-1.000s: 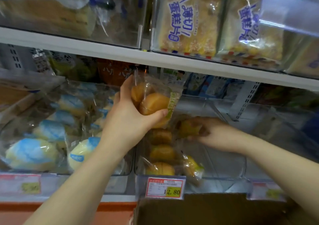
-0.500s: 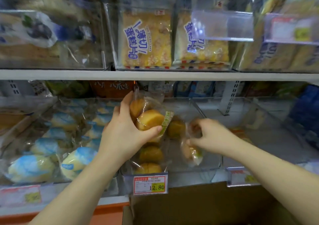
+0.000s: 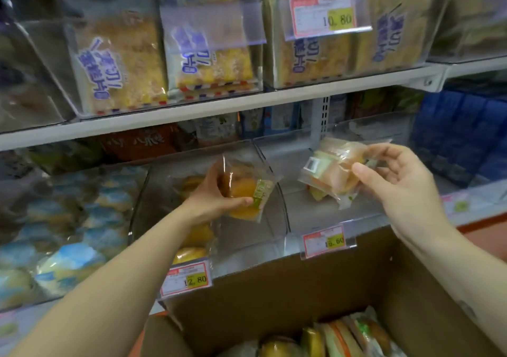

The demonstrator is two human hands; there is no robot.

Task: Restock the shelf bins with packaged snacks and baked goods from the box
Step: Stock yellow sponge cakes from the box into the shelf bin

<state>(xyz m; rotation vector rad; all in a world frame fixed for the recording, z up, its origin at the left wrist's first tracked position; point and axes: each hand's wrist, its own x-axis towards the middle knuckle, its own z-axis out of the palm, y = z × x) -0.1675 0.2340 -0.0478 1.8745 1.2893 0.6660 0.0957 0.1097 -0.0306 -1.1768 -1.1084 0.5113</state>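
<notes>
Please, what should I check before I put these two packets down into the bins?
1. Left hand grips the clear packet of golden buns: ok.
2. Right hand pinches the clear packet of pale sandwich slices: ok.
3. Bun packet is over the middle clear plastic bin holding similar buns: ok.
4. Bare floor in the right clear plastic bin: ok.
5. Sandwich packet matches that bin's red price tag: cannot tell.
</notes>
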